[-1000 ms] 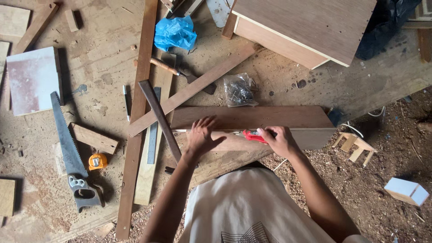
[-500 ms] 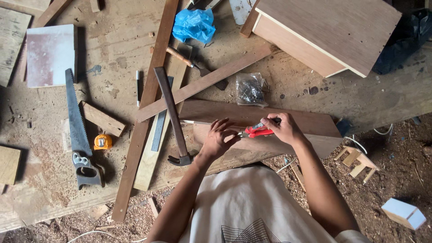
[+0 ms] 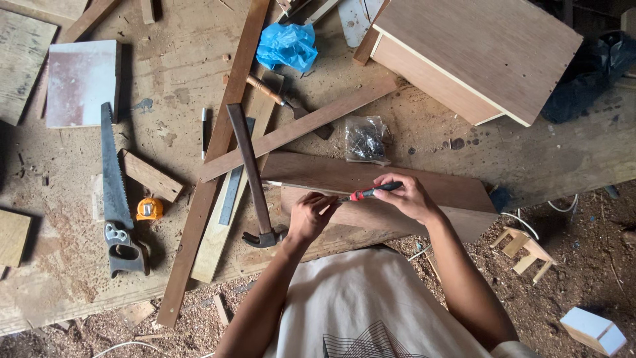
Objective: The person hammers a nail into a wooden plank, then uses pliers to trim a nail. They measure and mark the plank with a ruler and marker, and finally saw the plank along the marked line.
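**Both hands on a pen-like tool over the brown board**

Right hand [image 3: 405, 197]: grip pinched on a slim tool with red and black body [image 3: 368, 192]. Its long axis runs roughly left-right, the tip pointing toward the left hand [image 3: 309, 215]. Cannot tell whether it is a pen, knife or screwdriver.

Left hand: fingers curled at the tool's tip, touching it or just beside it; whether they pinch anything is not visible. The left hand is nearer the tip, the right nearer the tail.

Both hands sit over a brown board [image 3: 331, 174] lying lengthwise across the counter [image 3: 165, 86].

A hammer [image 3: 252, 179] lies just left of the left hand, head toward the person.

Packages: a clear bag of dark small parts [image 3: 366, 139] just beyond the board; a crumpled blue bag [image 3: 286, 46] farther back. No labels readable.
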